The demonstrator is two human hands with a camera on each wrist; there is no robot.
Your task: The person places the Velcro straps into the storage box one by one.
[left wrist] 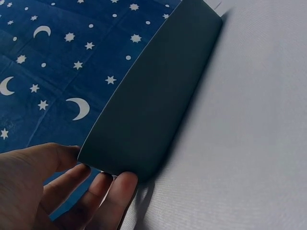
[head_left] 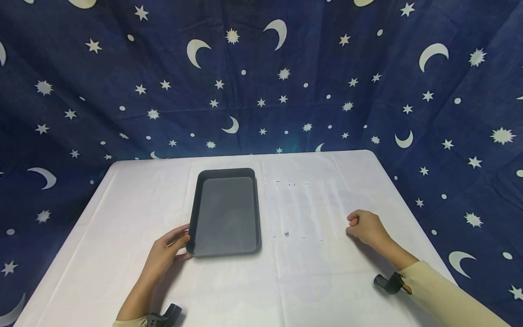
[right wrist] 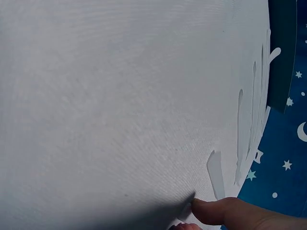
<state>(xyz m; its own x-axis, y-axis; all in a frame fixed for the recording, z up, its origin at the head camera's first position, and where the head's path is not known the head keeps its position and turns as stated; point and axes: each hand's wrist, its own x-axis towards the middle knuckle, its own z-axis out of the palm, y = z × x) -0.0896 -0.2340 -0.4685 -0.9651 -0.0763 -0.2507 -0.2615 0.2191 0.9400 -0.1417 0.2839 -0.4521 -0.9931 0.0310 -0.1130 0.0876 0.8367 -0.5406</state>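
A dark grey rectangular tray [head_left: 226, 250] lies on the white-covered table. My left hand [head_left: 165, 250] grips its near left corner; in the left wrist view the thumb is at the rim and the fingertips [left wrist: 123, 184] are under the corner. Right of the tray, several thin whitish strips [head_left: 297, 213] lie side by side, running away from me. My right hand [head_left: 367, 228] is at the near end of the rightmost strip [head_left: 338, 200], fingers curled. In the right wrist view a pale strip end [right wrist: 184, 212] shows between thumb [right wrist: 211, 211] and fingertip.
The white cloth-covered table [head_left: 102, 236] reaches back to a dark blue curtain [head_left: 261, 68] with moons and stars. Small dark marks show at the far ends of some strips. A dark camera mount [head_left: 388, 283] sits on the right wrist and another [head_left: 165, 314] on the left.
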